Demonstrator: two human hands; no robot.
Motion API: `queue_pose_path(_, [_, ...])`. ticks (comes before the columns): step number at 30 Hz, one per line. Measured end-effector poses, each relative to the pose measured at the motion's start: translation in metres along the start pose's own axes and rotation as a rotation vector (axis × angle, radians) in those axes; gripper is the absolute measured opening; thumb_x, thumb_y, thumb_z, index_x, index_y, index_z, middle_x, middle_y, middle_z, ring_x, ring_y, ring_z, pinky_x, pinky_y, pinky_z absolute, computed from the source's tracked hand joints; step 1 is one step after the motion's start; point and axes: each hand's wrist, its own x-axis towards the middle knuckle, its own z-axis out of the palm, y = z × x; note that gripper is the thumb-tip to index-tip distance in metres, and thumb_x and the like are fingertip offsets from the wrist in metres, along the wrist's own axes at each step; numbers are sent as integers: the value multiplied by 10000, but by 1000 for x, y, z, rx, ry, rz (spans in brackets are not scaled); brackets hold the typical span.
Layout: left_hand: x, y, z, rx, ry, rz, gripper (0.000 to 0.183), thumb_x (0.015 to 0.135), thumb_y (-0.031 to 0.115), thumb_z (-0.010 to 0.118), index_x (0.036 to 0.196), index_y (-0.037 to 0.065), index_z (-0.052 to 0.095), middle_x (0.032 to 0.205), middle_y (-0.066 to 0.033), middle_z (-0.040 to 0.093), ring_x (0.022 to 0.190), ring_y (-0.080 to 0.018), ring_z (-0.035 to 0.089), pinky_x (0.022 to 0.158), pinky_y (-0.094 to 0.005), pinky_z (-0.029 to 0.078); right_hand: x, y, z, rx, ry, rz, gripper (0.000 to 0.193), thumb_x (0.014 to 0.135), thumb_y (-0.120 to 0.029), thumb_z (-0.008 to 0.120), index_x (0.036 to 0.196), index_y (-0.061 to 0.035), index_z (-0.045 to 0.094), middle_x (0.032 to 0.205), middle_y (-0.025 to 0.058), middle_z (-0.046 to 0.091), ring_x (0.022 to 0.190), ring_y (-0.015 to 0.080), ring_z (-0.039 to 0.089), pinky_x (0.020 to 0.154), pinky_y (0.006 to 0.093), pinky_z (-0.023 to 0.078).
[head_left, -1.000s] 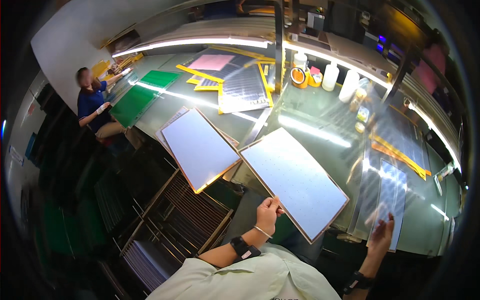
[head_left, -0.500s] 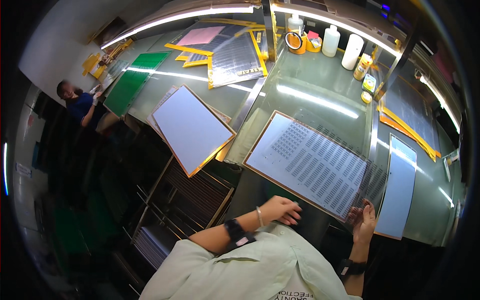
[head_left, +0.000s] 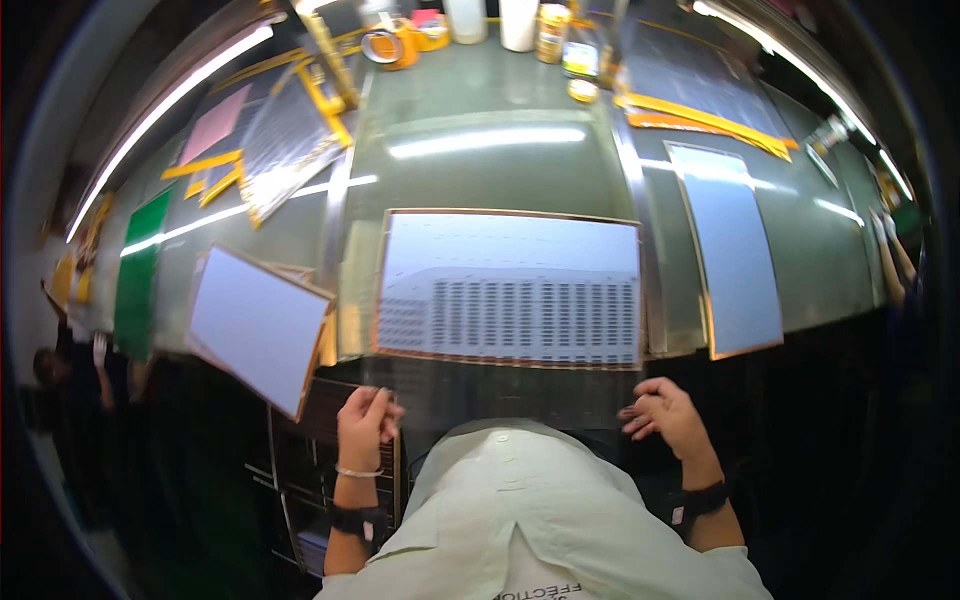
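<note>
A pale, copper-edged panel (head_left: 510,240) lies on the bench straight ahead of me. Over its nearer part is a clear film (head_left: 535,315) printed with rows of small dark marks. The film bows and runs past the panel's front edge toward my body, where it is faint against the dark. At its near left corner, my left hand (head_left: 366,420) is closed in a pinch on the film. My right hand (head_left: 668,418) pinches the near right corner, fingers curled. The exact grip points are blurred.
Another pale panel (head_left: 255,325) rests on further boards at the left, overhanging the bench edge. A narrow-looking pale panel (head_left: 730,250) lies at the right. Bottles (head_left: 466,20) and tape rolls (head_left: 390,48) stand at the back. Yellow-edged films (head_left: 290,145) and a green sheet (head_left: 143,270) lie farther left.
My view has turned to face the panel squarely. The left hand has gone from in front of my body to the film's left corner. The film, earlier shifted right, now reaches toward me.
</note>
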Motion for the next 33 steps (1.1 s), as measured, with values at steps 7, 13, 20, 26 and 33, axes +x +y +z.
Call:
queue_pose_path(7, [9,6,17,65,-22,95,115,958,146,567,969,33,587,726,-70,654,455,-47,497,390,-161,346,-2,25,8,56,310,-144,123,904,-11,546,1015,43,551,784,131,651,584,123,617,541,229,522])
queue_pose_path(13, [43,35,32,218,-14,293,144,928,71,592,1052,-2,581,813,-53,659,581,-50,555,510,-155,421,34,12,17,152,470,-246,94,862,15,606,923,29,536,772,90,606,642,139,635,597,252,550])
queue_pose_path(20, [56,35,35,239,1,353,129,918,79,617,1025,14,587,824,-44,671,623,-49,554,558,-157,415,48,21,25,-443,714,-508,132,800,-16,682,809,0,550,763,65,543,650,155,519,617,295,433])
queue_pose_path(26, [61,29,31,255,8,343,151,928,84,603,1059,8,591,834,-51,670,639,-57,559,574,-166,424,50,26,24,-301,669,-428,134,843,-29,655,799,-9,530,716,31,531,615,106,506,570,257,438])
queue_pose_path(33, [64,29,35,232,15,312,132,920,57,605,1041,5,594,843,-59,666,642,-69,571,574,-171,442,53,30,17,-71,568,-343,146,876,-30,630,801,-29,504,686,-5,519,590,54,488,518,207,449])
